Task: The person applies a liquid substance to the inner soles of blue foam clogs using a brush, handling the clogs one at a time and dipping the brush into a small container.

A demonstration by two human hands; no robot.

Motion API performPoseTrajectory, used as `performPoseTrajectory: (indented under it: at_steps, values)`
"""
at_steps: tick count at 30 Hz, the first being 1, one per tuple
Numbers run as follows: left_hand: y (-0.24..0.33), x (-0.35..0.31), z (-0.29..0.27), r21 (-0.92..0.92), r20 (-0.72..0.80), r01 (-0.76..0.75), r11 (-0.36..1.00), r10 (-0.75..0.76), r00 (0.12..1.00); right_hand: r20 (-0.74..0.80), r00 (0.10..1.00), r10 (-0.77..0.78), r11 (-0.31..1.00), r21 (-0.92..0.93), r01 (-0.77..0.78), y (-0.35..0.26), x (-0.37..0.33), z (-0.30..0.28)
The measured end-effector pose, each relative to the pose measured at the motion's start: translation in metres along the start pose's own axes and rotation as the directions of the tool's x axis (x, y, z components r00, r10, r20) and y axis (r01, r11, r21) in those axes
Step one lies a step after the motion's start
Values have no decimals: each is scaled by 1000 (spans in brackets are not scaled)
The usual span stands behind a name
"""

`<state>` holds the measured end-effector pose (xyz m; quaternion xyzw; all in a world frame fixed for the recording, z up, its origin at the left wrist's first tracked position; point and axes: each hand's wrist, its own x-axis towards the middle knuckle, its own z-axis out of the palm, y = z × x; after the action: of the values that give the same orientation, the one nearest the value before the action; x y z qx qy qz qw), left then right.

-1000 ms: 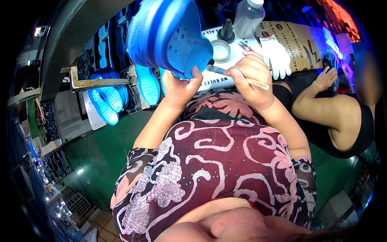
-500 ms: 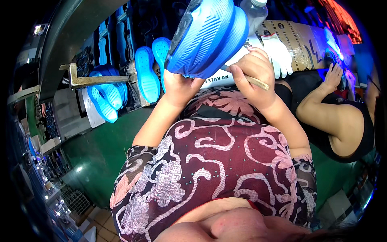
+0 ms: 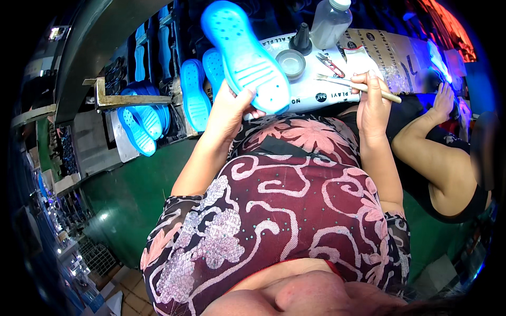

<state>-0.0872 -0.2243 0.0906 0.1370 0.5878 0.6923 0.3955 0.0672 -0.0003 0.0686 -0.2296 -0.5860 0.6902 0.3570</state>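
My left hand (image 3: 232,109) grips the lower end of a bright blue shoe sole (image 3: 247,66), thumb on its face. The sole tilts up and away, showing a flat face with small holes and ridges. My right hand (image 3: 373,108) is closed round a thin brush (image 3: 341,81) with a light wooden handle; its bristles point left, apart from the sole. Between them on the work surface (image 3: 311,97) are a round dark-rimmed cup (image 3: 291,64), a black nozzle-topped bottle (image 3: 301,41) and red-handled thread snips (image 3: 330,65).
A clear bottle with a white cap (image 3: 331,23) stands behind the snips. More blue soles (image 3: 193,95) lie at left, some by a metal bracket (image 3: 132,100). A white glove (image 3: 360,60) lies at right. Farther right, a co-worker's arm (image 3: 432,150) reaches forward.
The sole has turned from its ribbed side to its holed face and tilted left. My right hand has drawn away to the right with the brush, uncovering the cup and snips.
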Motion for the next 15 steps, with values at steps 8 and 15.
performPoseTrajectory:
  at_steps: [8, 15]
  values:
    - [-4, 10, -6, -531, -106, 232, 815, -335, 936, -9, 999, 34, 998, 46, -33, 4, -4, -1]
    - [0, 17, -10, -600, 20, 311, 737, -374, 927, -18, 999, 38, 999, 27, -37, 8, -4, -6]
